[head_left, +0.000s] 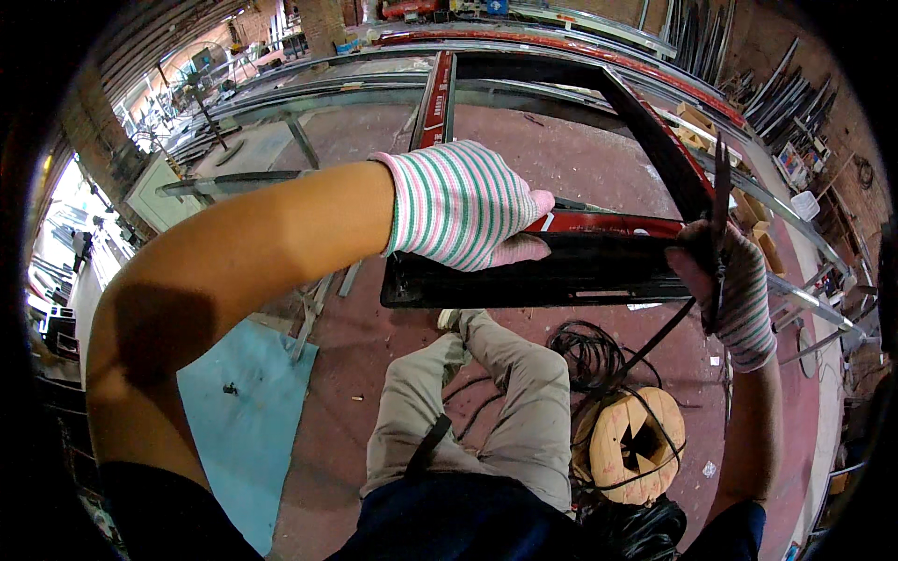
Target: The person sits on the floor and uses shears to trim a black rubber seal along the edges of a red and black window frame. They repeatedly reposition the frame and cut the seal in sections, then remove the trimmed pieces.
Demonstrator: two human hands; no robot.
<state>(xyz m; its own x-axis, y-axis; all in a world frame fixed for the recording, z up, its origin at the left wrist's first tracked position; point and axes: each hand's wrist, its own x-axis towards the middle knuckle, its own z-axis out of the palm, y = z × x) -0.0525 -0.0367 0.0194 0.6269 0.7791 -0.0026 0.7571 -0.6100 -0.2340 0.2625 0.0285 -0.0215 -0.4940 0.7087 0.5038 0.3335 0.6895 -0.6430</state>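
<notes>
A black metal frame [524, 278] with red film on its faces, shaped like a window frame, lies in front of me above my knees. My left hand [458, 204], in a pink, green and white striped glove, is closed on its near bar, thumb and fingers at the red-filmed edge. At the frame's near right corner my right hand [744, 299], gloved alike, is closed around a black rubber strip [666, 329]. The strip hangs down toward a loose coil. A dark slim pointed piece [720, 201] stands up along the right hand; its kind is unclear.
On the reddish floor are a black cord coil [591, 353], a wooden spool [636, 444] and black bundled cord [641, 528]. A blue sheet [248, 411] lies to the left. Long metal profiles [561, 42] lie across the far side; others [786, 89] lean at the right wall.
</notes>
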